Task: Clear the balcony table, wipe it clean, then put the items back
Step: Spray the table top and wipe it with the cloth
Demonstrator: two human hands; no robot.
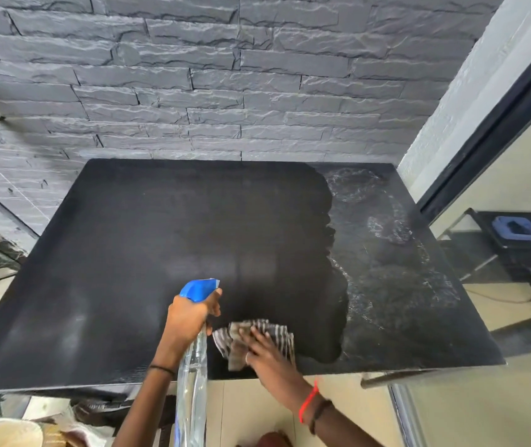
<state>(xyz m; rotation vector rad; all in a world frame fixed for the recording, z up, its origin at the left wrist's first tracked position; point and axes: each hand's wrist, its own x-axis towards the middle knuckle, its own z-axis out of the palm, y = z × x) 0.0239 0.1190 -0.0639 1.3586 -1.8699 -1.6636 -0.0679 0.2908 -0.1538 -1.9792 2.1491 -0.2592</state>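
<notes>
The black balcony table (160, 240) fills the middle of the head view, with nothing standing on it. Its left and middle part looks dark and wet, while the right strip (396, 253) is dusty with round marks. My left hand (189, 317) grips a clear spray bottle (193, 375) with a blue trigger head, held over the front edge. My right hand (267, 353) presses flat on a striped cloth (277, 337) lying on the table near the front edge, just right of the bottle.
A grey stone wall (225, 75) backs the table. At the right stands a dark-framed glass door (499, 124), with a black rack holding a blue box (516, 227) behind it. A pale round container (2, 433) sits at the bottom left on the floor.
</notes>
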